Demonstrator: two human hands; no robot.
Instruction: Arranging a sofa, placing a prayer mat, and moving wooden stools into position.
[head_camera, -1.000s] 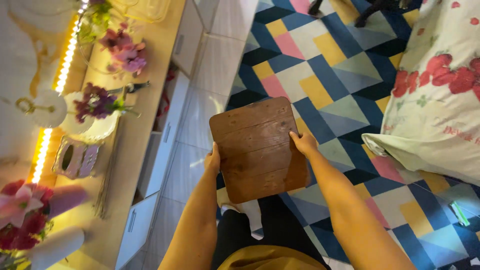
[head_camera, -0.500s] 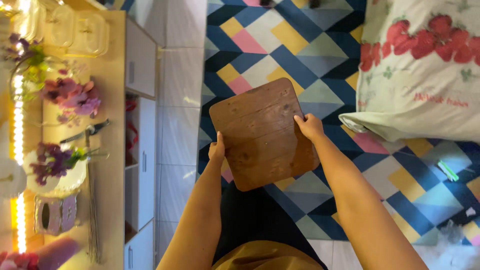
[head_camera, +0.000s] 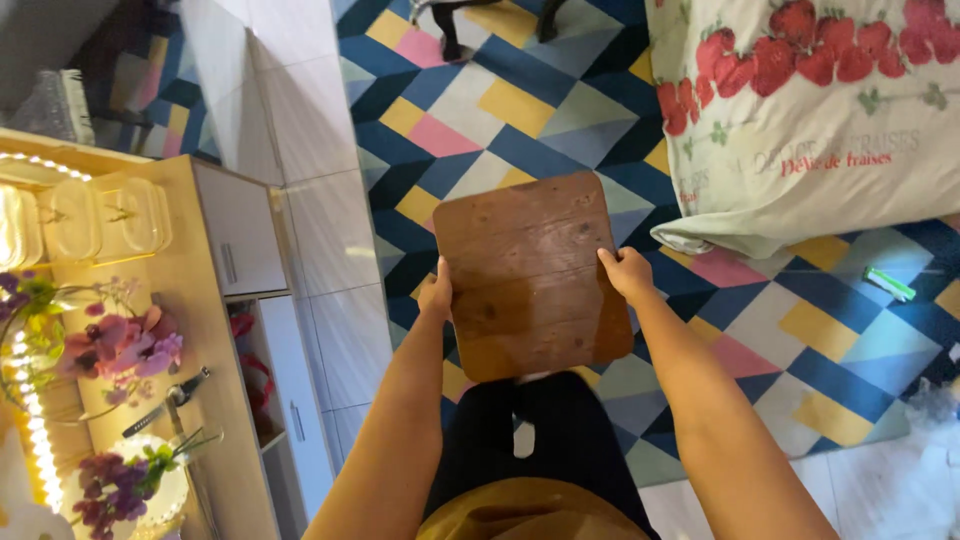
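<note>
Fingers of left hand (head_camera: 436, 296) curled over the nine o'clock edge of a brown wooden board (head_camera: 528, 272); fingers of right hand (head_camera: 628, 272) pinching its three o'clock edge. Board held flat in the air before the body, above a patterned rug (head_camera: 520, 110). Probably stiff, fairly heavy, glossy and a little slick, so best gripped at opposite edges. Strawberry-print bedding (head_camera: 800, 110) at two o'clock; surface with flowers (head_camera: 120, 345) at nine o'clock.

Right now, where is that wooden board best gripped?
By its two long side edges, near the middle, one hand from each side, as the left hand and right hand do. The board is flat, wide and has no handle, so opposite edges likely balance it best.
</note>
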